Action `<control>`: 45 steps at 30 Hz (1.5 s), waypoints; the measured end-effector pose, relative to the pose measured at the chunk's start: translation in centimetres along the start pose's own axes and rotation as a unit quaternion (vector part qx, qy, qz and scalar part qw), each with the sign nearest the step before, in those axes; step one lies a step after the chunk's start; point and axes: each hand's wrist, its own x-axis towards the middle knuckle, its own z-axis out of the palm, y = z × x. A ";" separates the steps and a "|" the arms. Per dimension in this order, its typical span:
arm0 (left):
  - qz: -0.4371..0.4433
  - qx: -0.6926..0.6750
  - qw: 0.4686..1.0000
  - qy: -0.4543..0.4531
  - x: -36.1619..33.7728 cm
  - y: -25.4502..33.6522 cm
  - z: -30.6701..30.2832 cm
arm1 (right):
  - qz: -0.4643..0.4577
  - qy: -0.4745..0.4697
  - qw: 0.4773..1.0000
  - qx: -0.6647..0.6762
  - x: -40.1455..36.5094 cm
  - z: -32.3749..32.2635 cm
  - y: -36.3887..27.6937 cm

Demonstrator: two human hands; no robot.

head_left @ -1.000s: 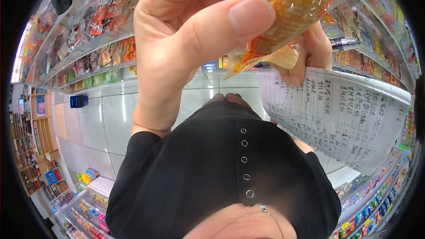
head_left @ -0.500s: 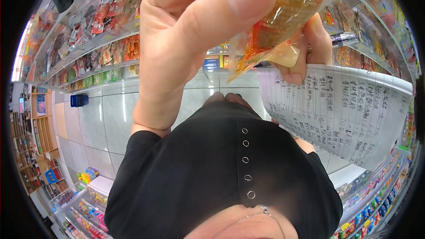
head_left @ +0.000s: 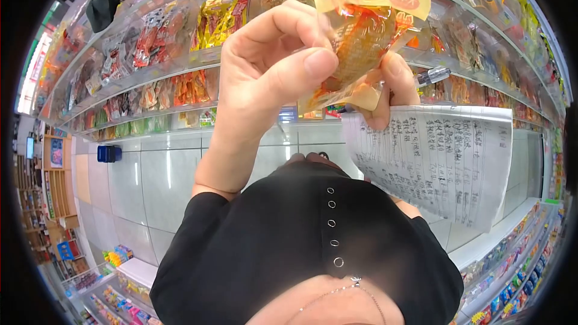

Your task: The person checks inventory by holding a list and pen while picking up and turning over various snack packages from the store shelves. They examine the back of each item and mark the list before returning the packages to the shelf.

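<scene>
A clear snack packet (head_left: 361, 45) with brown and orange contents and a yellow printed header is held up in front of my chest. My left hand (head_left: 274, 63) pinches its left edge between thumb and fingers. On the packet's right side, the fingers of my right hand (head_left: 394, 87) grip it near the lower edge. That hand also has a sheet of handwritten paper (head_left: 433, 162) hanging below it and a silver and clear pen (head_left: 432, 76) sticking out to the right. Part of my right hand is hidden behind the packet and paper.
Shelves (head_left: 198, 60) packed with bagged snacks curve across the front. A dark blue box (head_left: 109, 153) stands on the tiled floor at left. More shelves of colourful packets (head_left: 512, 283) are at lower right, and wooden shelving (head_left: 57, 174) is at far left.
The packet and both hands appear lower and smaller, and the packet's yellow header now shows fully. The paper has shifted left and down. More of the front shelves is in view.
</scene>
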 end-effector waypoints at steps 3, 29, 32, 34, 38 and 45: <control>0.004 -0.001 1.000 0.004 0.1 -0.2 0.0 | -0.012 -0.027 1.000 -0.007 0.1 0.0 -0.2; -0.333 -0.161 0.921 0.120 -6.7 -20.8 -10.9 | 0.192 0.078 0.978 0.011 -0.8 -13.4 10.1; -0.281 -0.009 0.934 0.219 -1.7 -19.4 -11.3 | 0.224 0.122 0.967 -0.027 -0.8 -15.8 11.9; -0.195 0.009 0.956 0.217 3.0 -18.0 -11.8 | 0.239 0.139 0.960 -0.037 -0.6 -17.2 12.9; -0.204 0.230 0.936 0.171 9.8 -20.1 -16.9 | 0.266 0.133 0.952 -0.075 -0.1 -18.9 15.0; 0.058 0.623 0.778 0.060 -0.2 -19.9 -12.4 | 0.331 0.041 0.924 -0.186 1.5 -21.3 18.6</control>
